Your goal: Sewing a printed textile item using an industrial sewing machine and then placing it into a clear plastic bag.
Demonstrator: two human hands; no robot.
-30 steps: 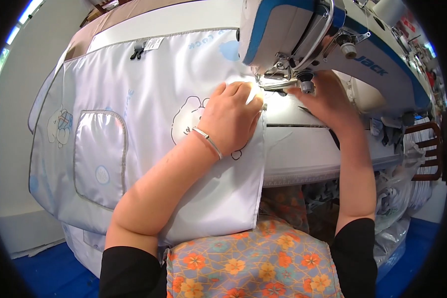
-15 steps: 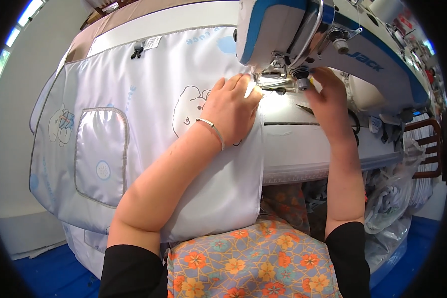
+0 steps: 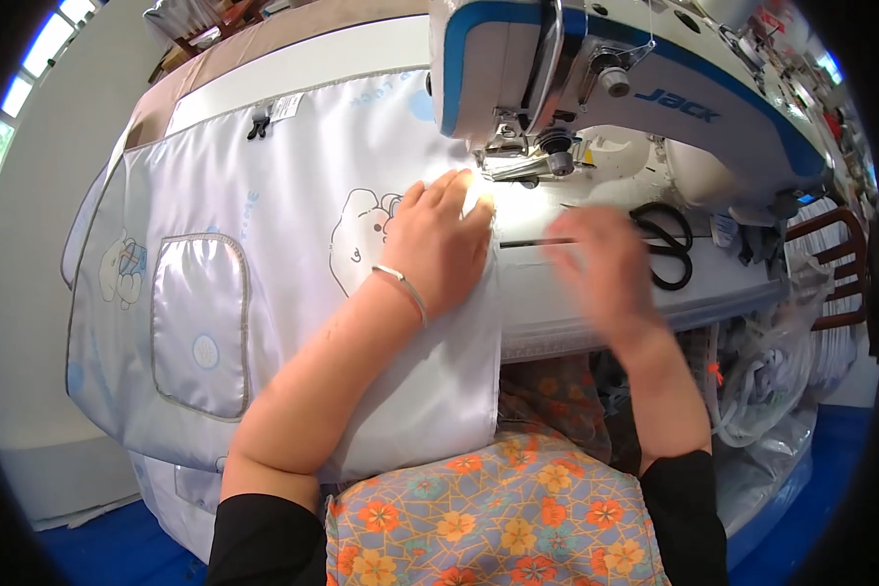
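A large pale satin-like cloth [image 3: 293,166] with printed cartoon animals and grey edging is spread over the sewing machine's bed. My left hand [image 3: 437,234] lies flat on it, palm down, fingertips close to the lit presser foot [image 3: 488,174]. Above that hand stands the head of the white and blue sewing machine [image 3: 493,68]. My right hand [image 3: 601,259] is blurred over the machine table, right of the cloth's edge. Its thumb and fingers look apart, and I see nothing held. Black-handled scissors [image 3: 669,249] lie just right of it, their blades partly hidden.
A black clip [image 3: 258,125] and white label sit at the cloth's far edge. Clear plastic bags [image 3: 767,391] hang at the right, near a brown wooden chair [image 3: 840,269]. A flowered apron [image 3: 498,513] covers my lap, against the cloth's near edge.
My right hand has left the thread tension knob on the machine and come nearer and left over the table. My left hand stays on the cloth. The whole view has shifted slightly.
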